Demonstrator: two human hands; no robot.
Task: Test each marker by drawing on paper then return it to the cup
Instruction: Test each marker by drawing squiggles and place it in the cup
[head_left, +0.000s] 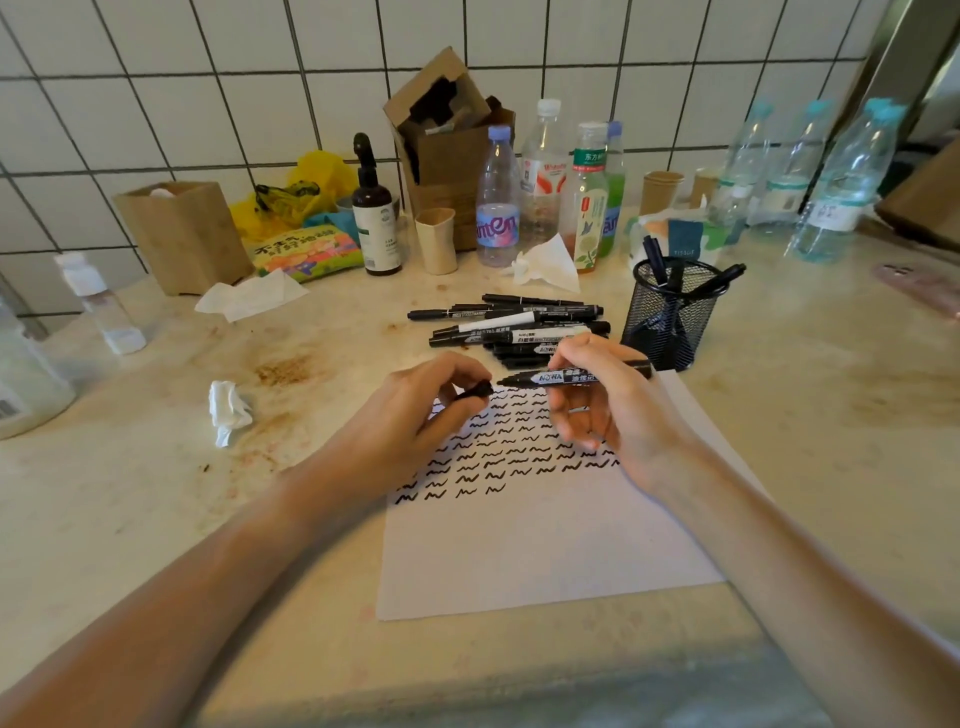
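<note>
The mesh cup (670, 317) on the table (810, 415) holds several markers (675, 280). Right hand (597, 400) grips an uncapped marker (566, 376); left hand (415, 410) pinches its cap (475, 389).

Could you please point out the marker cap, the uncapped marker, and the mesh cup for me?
marker cap (475, 389): head view, on the cap's dark body beyond the left fingertips.
uncapped marker (558, 376): head view, on its labelled barrel.
mesh cup (670, 322): head view, on its front mesh wall.
</note>
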